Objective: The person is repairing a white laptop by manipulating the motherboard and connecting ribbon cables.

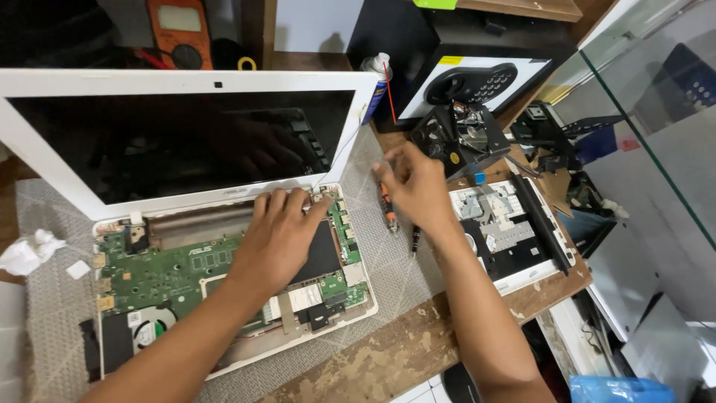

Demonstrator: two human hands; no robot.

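A white laptop (45, 149) lies open on a grey mat with its top cover removed, showing the green circuit board (171, 272) and a fan (153, 328). My left hand (280, 235) rests flat on the board near the hinge at the upper right, fingers spread and holding nothing. My right hand (418, 186) hovers just right of the laptop above an orange-handled screwdriver (388, 209) and a dark screwdriver (415, 240). Its fingers are pinched together; whether something small sits between them I cannot tell.
The removed white keyboard cover (514, 231) lies at right, underside up. A spray can (379, 82), a black safe with keypad (470, 78) and a black part (455, 138) stand behind. A multimeter (179, 30) sits at the back, crumpled tissue (26, 254) at left, a glass pane (656, 134) at right.
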